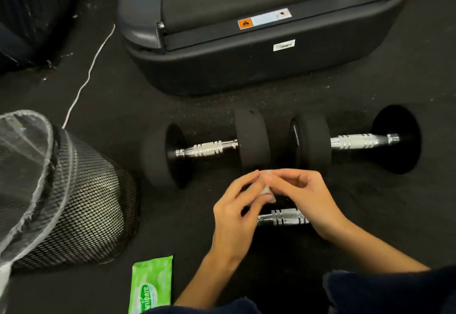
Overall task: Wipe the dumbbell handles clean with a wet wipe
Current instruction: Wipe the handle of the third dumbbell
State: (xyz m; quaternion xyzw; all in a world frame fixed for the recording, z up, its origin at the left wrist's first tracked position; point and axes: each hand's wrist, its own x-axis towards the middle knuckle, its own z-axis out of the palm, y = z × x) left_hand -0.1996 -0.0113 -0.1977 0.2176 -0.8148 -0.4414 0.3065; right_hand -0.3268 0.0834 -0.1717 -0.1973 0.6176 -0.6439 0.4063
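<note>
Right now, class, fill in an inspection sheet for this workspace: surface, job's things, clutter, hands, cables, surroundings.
Surface: dark speckled floor.
Job's things: three dumbbells; left one, right one, near one partly hidden under the hands; a small wet wipe; green wipes pack.
Clutter: mesh bin with clear liner.
Hands: left hand and right hand both pinch the wipe.
Cables: white cord on the floor.
Surroundings: treadmill end.
</note>
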